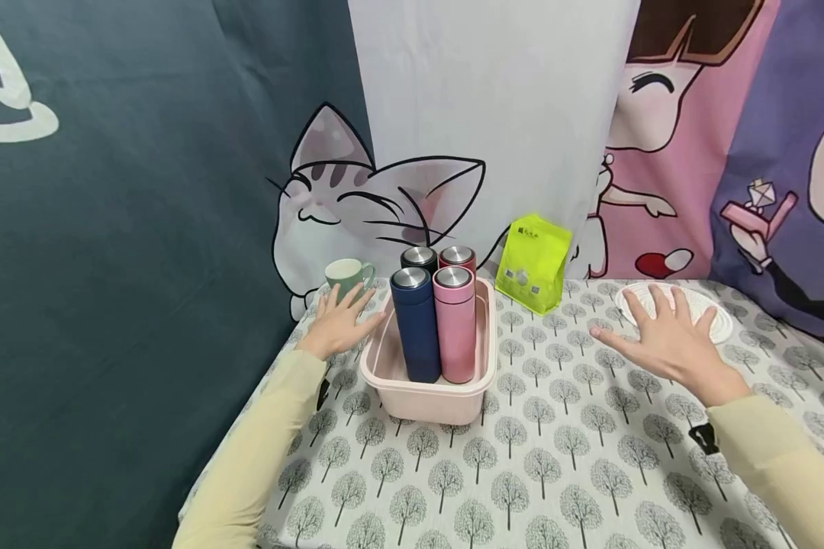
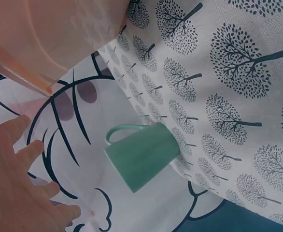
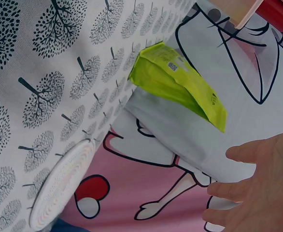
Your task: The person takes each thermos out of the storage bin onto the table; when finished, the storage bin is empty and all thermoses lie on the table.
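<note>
My left hand [image 1: 338, 329] is spread with straight fingers between a green mug [image 2: 144, 153] and a pale pink plastic bin [image 1: 431, 408], holding nothing. Inside the bin stand several upright flasks with silver lids: a dark blue flask [image 1: 416, 328], a pink flask [image 1: 456, 328], a red flask [image 1: 458, 258] and a black flask [image 1: 419, 259] behind. On the right, my right hand [image 1: 680, 347] hovers with fingers fanned out, overlapping a white round woven mat [image 1: 717, 324] in the head view. A bright green pouch [image 1: 534, 265] stands upright between the bin and that hand.
A cloth with a tree print [image 1: 542, 473] covers the table. Behind it hangs a curtain [image 1: 508, 99] with cartoon figures, close to the table's back edge. A dark curtain section [image 1: 110, 305] runs along the left side.
</note>
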A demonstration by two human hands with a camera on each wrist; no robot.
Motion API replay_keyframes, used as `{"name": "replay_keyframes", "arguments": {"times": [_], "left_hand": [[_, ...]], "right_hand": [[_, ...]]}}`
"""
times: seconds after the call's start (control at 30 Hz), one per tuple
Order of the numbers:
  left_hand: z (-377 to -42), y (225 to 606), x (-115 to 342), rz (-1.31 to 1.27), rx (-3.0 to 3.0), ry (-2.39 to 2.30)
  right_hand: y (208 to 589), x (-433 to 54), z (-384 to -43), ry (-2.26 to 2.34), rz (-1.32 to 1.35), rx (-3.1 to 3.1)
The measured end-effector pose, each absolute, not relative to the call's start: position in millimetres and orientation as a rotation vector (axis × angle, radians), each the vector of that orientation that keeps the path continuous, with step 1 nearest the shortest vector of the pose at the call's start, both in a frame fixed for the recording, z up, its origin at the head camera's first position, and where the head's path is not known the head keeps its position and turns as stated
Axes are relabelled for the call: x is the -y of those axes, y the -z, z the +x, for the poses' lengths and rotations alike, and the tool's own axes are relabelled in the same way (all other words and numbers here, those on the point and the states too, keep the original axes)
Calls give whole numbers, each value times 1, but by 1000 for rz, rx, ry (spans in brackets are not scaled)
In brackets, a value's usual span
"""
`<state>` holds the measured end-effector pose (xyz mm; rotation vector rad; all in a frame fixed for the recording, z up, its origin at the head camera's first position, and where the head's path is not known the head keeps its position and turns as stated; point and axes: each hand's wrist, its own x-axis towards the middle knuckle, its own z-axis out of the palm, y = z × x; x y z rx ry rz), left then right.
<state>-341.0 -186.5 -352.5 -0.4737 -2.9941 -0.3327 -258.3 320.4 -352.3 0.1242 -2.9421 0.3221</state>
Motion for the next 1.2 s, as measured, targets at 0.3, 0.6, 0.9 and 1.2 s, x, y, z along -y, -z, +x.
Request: {"name": "replay_keyframes", "arguments": {"times": [0.3, 0.6, 0.9, 1.2], "left_hand": [[-346, 347, 185, -498, 3016, 490], [-345, 344, 182, -532, 3050, 1258], [-341, 349, 183, -359, 2952, 1553], [-339, 349, 180, -275, 2896, 1656]], "right_hand": [[348, -310, -256, -356, 174, 2954], [347, -302, -247, -378, 239, 2885], [353, -286, -246, -586, 258, 2839], [351, -261, -250, -779, 287, 2780]]}}
